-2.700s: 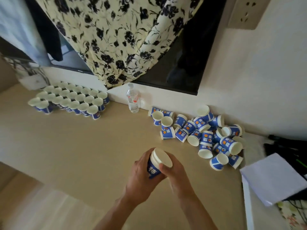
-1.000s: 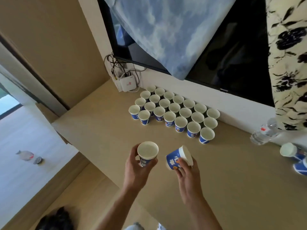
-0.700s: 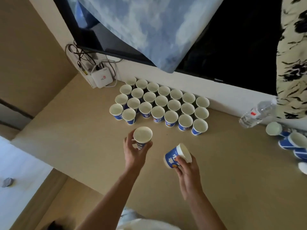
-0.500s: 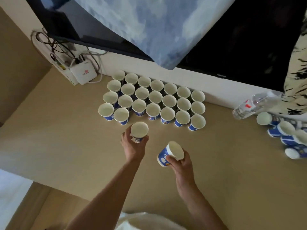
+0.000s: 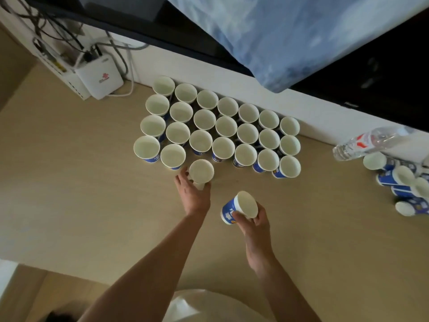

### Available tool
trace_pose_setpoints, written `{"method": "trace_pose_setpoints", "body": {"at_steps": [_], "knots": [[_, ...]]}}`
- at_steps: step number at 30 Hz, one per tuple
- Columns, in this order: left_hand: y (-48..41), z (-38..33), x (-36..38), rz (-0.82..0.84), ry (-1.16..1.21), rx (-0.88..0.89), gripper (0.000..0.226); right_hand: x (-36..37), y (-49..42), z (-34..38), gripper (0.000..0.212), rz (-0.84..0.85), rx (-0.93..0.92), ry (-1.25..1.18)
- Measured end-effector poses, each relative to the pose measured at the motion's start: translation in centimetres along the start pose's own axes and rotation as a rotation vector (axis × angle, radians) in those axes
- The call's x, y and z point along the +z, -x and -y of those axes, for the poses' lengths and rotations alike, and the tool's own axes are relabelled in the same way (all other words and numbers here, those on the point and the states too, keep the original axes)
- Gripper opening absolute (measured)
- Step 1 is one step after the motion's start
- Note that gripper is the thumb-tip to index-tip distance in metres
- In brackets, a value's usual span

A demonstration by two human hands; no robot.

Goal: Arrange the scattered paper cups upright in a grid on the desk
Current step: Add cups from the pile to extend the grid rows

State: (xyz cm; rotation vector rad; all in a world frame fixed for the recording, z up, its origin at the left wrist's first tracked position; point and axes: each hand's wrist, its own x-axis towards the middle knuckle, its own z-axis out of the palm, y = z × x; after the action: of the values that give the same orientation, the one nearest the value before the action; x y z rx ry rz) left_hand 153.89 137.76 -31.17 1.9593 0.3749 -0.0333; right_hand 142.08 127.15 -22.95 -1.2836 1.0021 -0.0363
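On our surface (image 5: pixel 69 194) the grid of cups (image 5: pixel 222 129) stands against the back wall, router box (image 5: pixel 99 79) to its left, a bottle (image 5: pixel 369 142) lying to its right, toppled cups (image 5: pixel 399 180) beyond. Our left hand (image 5: pixel 193 194) holds an upright cup (image 5: pixel 201 171) just before the front row; our right hand (image 5: pixel 255 225) a tilted cup (image 5: pixel 241 206) nearer us.

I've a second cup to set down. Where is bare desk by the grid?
Bare desk lies left of the grid and before its front row, right of the cup in the left hand. Crowded: tipped cups by the bottle.

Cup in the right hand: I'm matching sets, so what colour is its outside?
The cup is blue with white print; head view.
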Motion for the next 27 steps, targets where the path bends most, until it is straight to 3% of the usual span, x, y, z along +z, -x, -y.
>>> {"method": "trace_pose_setpoints", "body": {"at_steps": [5,14,27], "knots": [[-0.1,0.3,0.0,-0.042,0.074,-0.125,0.074,1.0,-1.5,0.1,0.063,-0.035,-0.062,0.113],[-1.5,0.3,-1.1,-0.006,0.117,-0.241,0.045,3.9,-4.7,0.6,0.060,-0.023,-0.140,0.202],[-1.7,0.1,-2.0,0.062,0.086,-0.187,0.037,6.1,-6.1,0.1,0.060,-0.020,-0.180,0.238]]}}
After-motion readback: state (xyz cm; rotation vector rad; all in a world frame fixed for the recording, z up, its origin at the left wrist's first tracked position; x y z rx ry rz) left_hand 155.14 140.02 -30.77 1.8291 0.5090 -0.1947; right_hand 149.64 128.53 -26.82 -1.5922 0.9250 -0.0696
